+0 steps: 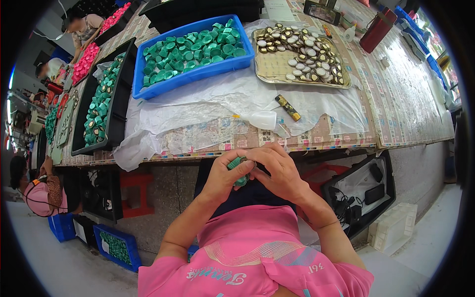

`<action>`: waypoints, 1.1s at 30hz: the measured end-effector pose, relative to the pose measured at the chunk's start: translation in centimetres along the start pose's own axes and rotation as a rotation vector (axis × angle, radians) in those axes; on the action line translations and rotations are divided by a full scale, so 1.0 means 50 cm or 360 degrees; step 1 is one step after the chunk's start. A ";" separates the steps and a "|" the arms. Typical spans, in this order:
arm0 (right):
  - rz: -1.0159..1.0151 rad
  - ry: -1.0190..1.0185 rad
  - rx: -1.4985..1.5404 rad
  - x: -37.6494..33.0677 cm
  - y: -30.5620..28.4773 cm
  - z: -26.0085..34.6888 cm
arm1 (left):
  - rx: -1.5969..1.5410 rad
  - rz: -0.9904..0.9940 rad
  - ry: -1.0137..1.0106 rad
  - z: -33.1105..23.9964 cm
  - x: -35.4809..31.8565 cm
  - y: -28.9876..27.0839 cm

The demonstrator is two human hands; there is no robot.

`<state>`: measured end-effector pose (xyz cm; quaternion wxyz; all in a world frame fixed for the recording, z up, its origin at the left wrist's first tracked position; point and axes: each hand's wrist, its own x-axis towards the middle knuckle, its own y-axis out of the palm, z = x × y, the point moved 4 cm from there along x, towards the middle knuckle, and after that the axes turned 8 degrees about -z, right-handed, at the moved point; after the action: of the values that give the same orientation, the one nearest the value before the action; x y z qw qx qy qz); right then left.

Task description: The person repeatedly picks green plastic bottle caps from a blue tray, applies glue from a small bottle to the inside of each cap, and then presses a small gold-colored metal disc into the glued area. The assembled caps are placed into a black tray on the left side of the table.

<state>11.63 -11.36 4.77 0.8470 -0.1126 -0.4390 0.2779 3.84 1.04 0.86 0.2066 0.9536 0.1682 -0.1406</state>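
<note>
My left hand point(225, 173) is closed around a green fluted cap point(241, 179), held above my lap just off the table's front edge. My right hand point(277, 171) meets it there, fingers bent and pinched at the cap's opening. Something small and dark shows between the fingertips, mostly hidden. Beyond my hands, a blue tray point(193, 74) holds many loose green fluted caps. To its right, a metal tray point(272, 62) carries a heap of small round discs, white on one face and dark-rimmed. A black tray point(116, 106) at left contains green caps with discs in them.
White plastic sheeting point(198, 116) covers part of the table. A lighter point(288, 108) and a small white bottle point(262, 120) lie near the front edge. A red flask point(378, 29) stands at far right. Below right is a black crate point(363, 193). Co-workers sit at left.
</note>
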 end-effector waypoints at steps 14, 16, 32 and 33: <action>0.0010 -0.0034 -0.0004 -0.001 0.009 -0.006 | 0.0174 -0.0072 0.0079 0.009 0.005 -0.003; 0.0013 -0.0021 0.0004 -0.004 0.010 -0.007 | 0.0178 -0.0042 0.0095 0.007 0.006 -0.006; 0.0071 -0.0015 0.0032 -0.004 0.011 -0.005 | 0.0231 0.0043 0.0093 -0.002 -0.003 -0.016; 0.0060 -0.0029 0.0035 -0.004 0.011 -0.003 | 0.0269 0.0032 0.0132 -0.004 -0.003 -0.017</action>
<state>11.47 -11.01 4.31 0.8388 -0.1090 -0.4414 0.2996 3.44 1.80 0.79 0.1196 0.9743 0.1545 -0.1125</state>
